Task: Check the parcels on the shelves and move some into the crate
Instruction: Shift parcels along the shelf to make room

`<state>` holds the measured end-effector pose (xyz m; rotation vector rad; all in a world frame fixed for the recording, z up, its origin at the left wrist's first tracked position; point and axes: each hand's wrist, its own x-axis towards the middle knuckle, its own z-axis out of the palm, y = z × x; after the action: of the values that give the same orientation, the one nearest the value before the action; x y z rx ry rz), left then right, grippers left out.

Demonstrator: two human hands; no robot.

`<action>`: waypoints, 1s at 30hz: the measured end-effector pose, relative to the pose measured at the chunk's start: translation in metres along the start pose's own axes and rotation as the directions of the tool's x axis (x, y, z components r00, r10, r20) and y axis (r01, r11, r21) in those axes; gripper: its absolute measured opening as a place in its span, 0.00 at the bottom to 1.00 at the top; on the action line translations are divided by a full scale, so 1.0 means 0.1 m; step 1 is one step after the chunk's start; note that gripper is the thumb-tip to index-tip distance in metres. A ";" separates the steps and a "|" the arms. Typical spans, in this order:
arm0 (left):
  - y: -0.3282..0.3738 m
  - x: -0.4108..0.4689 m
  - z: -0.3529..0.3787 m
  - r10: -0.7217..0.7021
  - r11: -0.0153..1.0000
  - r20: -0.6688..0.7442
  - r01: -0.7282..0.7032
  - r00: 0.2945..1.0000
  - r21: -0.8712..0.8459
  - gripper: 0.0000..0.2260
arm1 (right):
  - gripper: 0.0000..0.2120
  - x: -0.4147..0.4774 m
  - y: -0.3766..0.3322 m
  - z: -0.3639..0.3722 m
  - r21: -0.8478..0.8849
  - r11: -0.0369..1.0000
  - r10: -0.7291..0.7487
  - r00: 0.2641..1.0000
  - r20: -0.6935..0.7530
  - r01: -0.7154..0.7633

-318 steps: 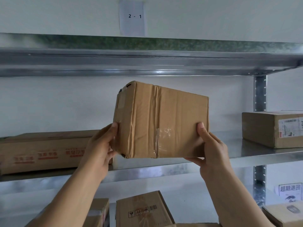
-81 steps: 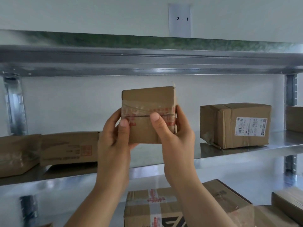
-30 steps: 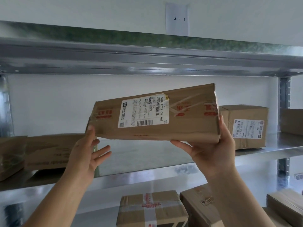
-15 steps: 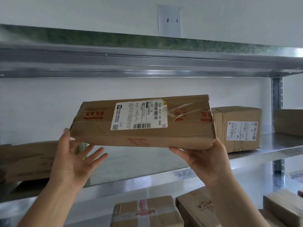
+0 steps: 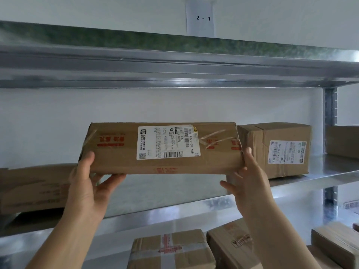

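I hold a long flat cardboard parcel (image 5: pixel 120 152) level in front of the middle metal shelf (image 5: pixel 174 206), its white shipping label and red tape facing me. My left hand (image 5: pixel 87 187) grips its left end, thumb on the front face and fingers underneath. At the right end my right hand (image 5: pixel 248 179) grips the same way, thumb up along the corner. The parcel hangs just above the shelf surface without touching it. No crate is in view.
A labelled box (image 5: pixel 281 148) stands on the shelf right behind the parcel's right end; another box (image 5: pixel 343 140) is farther right. A flat carton (image 5: pixel 33 187) lies at the left. Several parcels (image 5: pixel 171 249) sit on the lower shelf. A "2 - 1" paper sign (image 5: pixel 200 18) hangs above.
The parcel has come down and levelled out. My left hand, open under its left end half a second ago, now grips that end.
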<state>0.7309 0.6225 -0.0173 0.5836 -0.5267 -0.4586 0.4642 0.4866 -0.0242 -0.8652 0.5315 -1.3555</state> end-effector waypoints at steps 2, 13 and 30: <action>-0.02 -0.04 0.01 0.025 0.999 0.025 -0.026 0.999 0.023 0.24 | 0.22 -0.02 -0.01 0.04 -0.116 0.991 -0.065 0.997 -0.033 0.060; -0.21 -0.02 -0.14 0.036 0.988 -0.071 -0.025 0.997 0.155 0.20 | 0.27 0.15 0.07 -0.04 -0.248 0.953 -0.198 0.978 -0.070 0.175; -0.52 -0.08 -0.14 0.303 0.608 -0.061 -0.144 0.951 0.781 0.24 | 0.34 0.43 0.28 0.04 -0.679 0.686 -0.284 0.956 0.079 0.260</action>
<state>0.7192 0.5936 -0.0620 1.3671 -0.5977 0.1091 0.4917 0.4457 -0.0379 -1.5860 0.9984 -1.4555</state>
